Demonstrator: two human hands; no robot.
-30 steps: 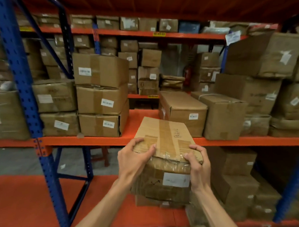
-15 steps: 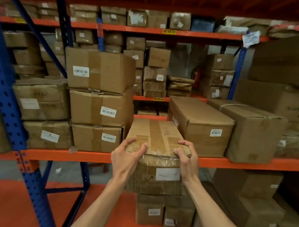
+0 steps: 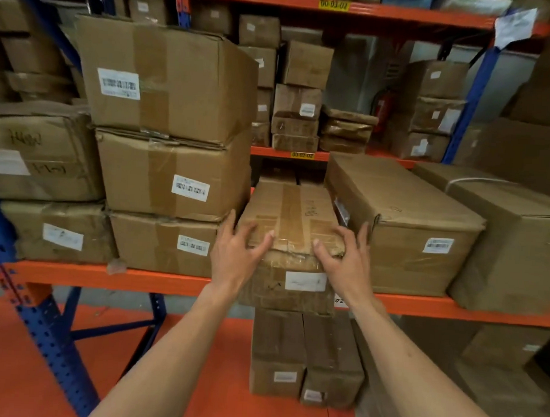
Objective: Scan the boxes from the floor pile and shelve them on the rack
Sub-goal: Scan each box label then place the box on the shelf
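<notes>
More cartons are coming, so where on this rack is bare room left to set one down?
Middle shelf is crowded: the held box, both hands on it, fills the gap between the three-box stack and the long box. Free room: the lower orange deck between the blue upright and the two dark boxes.

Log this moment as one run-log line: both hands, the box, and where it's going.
left hand grips box | right hand grips box | box entering shelf gap

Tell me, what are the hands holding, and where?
Both hands, left hand and right hand, hold the taped brown cardboard box by its near top corners, between shelved boxes.
</notes>
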